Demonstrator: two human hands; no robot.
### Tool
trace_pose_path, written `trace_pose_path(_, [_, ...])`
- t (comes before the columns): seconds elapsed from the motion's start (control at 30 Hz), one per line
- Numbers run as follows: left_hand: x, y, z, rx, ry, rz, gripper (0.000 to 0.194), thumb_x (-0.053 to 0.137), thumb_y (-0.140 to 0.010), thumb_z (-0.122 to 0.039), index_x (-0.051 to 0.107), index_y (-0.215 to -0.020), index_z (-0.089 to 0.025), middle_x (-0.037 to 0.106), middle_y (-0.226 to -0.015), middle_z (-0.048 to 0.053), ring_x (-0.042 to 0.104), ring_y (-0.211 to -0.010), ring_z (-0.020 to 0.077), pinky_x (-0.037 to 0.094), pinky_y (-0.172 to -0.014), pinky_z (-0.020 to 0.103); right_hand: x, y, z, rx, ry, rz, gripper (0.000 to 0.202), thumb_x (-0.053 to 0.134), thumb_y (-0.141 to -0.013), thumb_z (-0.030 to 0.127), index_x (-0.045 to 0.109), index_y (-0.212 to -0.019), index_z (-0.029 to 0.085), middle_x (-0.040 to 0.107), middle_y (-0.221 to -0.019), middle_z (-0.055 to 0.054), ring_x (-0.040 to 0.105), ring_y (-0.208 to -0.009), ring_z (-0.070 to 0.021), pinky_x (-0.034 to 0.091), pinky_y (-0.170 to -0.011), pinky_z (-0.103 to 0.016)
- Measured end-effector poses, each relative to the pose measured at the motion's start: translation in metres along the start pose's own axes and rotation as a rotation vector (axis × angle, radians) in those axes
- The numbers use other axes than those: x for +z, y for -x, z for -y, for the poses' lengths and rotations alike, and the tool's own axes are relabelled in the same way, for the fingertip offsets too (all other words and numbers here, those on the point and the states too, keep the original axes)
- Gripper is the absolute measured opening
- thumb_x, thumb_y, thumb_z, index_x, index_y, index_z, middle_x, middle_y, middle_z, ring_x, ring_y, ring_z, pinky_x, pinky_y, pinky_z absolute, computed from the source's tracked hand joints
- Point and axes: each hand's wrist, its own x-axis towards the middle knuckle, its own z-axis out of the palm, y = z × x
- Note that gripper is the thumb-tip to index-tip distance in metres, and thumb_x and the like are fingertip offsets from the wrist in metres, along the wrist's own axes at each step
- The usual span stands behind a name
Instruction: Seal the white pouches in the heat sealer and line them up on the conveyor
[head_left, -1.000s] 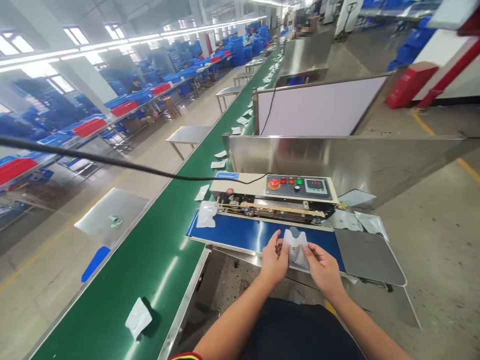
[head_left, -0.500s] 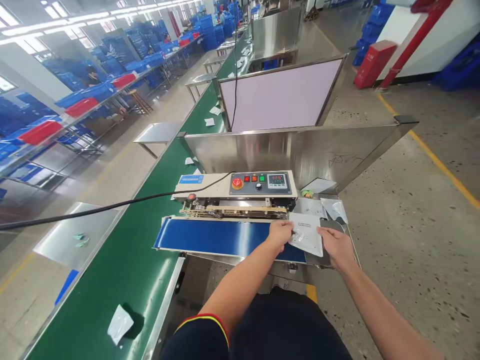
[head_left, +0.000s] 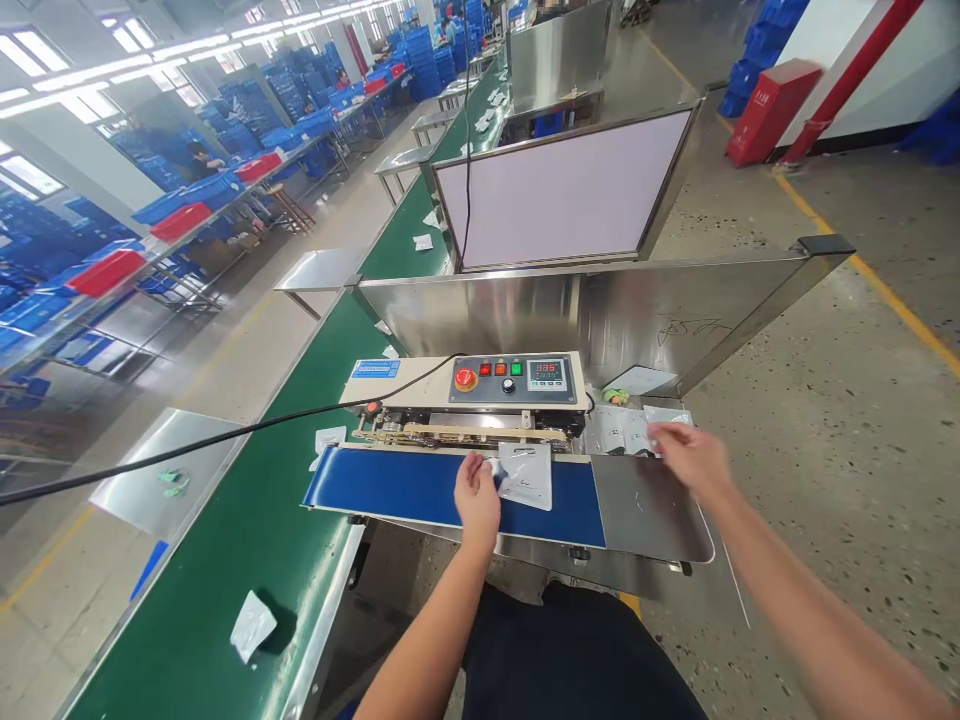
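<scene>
A white pouch [head_left: 526,477] lies on the blue belt [head_left: 405,485], its top edge at the sealing machine [head_left: 465,380]. My left hand [head_left: 478,497] is at the pouch's left side, fingers curled together near its edge; a small white bit shows by the fingertips, too small to make out. Over the right end of the machine, my right hand [head_left: 690,455] reaches to more white pouches [head_left: 634,430] lying behind the steel plate [head_left: 649,505]. Its fingers are bunched at the rightmost pouch, and whether they grip it is hard to tell.
A green conveyor [head_left: 202,600] runs along the left, with a loose pouch [head_left: 253,627] on it. Behind the machine stands a steel partition [head_left: 510,315]. A black cable [head_left: 247,428] crosses above the conveyor. Red and blue bins line a far bench.
The pouch held between both hands has moved left to the machine. My right hand has let go of it and moved to the pouches at the right. The view has shifted slightly.
</scene>
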Motion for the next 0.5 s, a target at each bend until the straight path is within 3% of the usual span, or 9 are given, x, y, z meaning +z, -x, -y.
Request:
trace_pose_path(0.07, [-0.017,0.014,-0.004,0.064,0.015,-0.091,0.041,0.084,-0.097,-0.047,0.076,-0.128,-0.021,0.078,-0.136,0.018,0.078,-0.122,0.0272,0.064,-0.106,0.040,-0.032,-0.025,-0.010,0.027,0.212,-0.129,0.018,0.090,-0.082,0.032,0.084,-0.089,0.017,0.082,-0.099,-0.015,0.072,-0.087,-0.0263,0.042,-0.069,-0.032])
trace_pose_path(0.13, [-0.024,0.031,-0.006,0.111,0.010,-0.095,0.042,0.080,-0.100,-0.053,0.075,-0.127,-0.021,0.079,-0.130,0.017,0.080,-0.114,0.0262,0.067,-0.099,0.039,-0.048,-0.042,-0.016,0.025,0.357,-0.097,0.021,0.097,-0.075,0.025,0.078,-0.075,0.015,0.080,-0.098,-0.019,0.069,-0.093,-0.0284,0.035,-0.073,-0.035])
trace_pose_path(0.2, [-0.018,0.047,-0.007,0.170,0.014,-0.063,0.045,0.078,-0.100,-0.059,0.076,-0.120,-0.020,0.080,-0.119,0.015,0.081,-0.104,0.0246,0.068,-0.092,0.037,-0.050,-0.050,-0.014,-0.012,0.414,-0.020,0.025,0.094,-0.078,0.019,0.072,-0.066,0.016,0.078,-0.092,-0.017,0.067,-0.092,-0.0259,0.032,-0.075,-0.036])
trace_pose_path(0.27, [-0.005,0.060,-0.007,0.234,0.019,0.003,0.046,0.075,-0.102,-0.063,0.077,-0.114,-0.019,0.081,-0.111,0.013,0.081,-0.095,0.0235,0.069,-0.089,0.037,-0.050,-0.054,-0.003,-0.035,0.421,-0.002,0.027,0.083,-0.089,0.019,0.069,-0.066,0.018,0.073,-0.082,-0.012,0.063,-0.085,-0.0220,0.032,-0.076,-0.036])
trace_pose_path(0.37, [0.023,0.074,-0.010,0.346,-0.055,0.206,0.040,0.067,-0.109,-0.058,0.078,-0.114,-0.020,0.082,-0.106,0.013,0.081,-0.096,0.0244,0.070,-0.090,0.040,-0.063,-0.052,0.028,-0.032,0.433,-0.019,0.024,0.072,-0.095,0.023,0.069,-0.072,0.020,0.067,-0.071,-0.006,0.056,-0.074,-0.0201,0.033,-0.074,-0.035])
trace_pose_path(0.43, [0.046,0.080,-0.015,0.472,-0.161,0.381,0.035,0.063,-0.112,-0.051,0.079,-0.120,-0.021,0.083,-0.112,0.014,0.081,-0.104,0.0264,0.069,-0.096,0.044,-0.077,-0.040,0.050,-0.072,0.440,0.038,0.020,0.067,-0.093,0.024,0.068,-0.074,0.022,0.065,-0.066,-0.002,0.053,-0.069,-0.0197,0.034,-0.072,-0.034])
trace_pose_path(0.5, [0.071,0.084,-0.023,0.630,-0.270,0.534,0.036,0.064,-0.111,-0.046,0.076,-0.135,-0.022,0.081,-0.131,0.016,0.077,-0.124,0.0304,0.065,-0.111,0.052,-0.089,-0.020,0.069,-0.159,0.432,0.177,0.018,0.065,-0.088,0.028,0.065,-0.070,0.023,0.060,-0.061,0.001,0.051,-0.066,-0.0188,0.034,-0.068,-0.033])
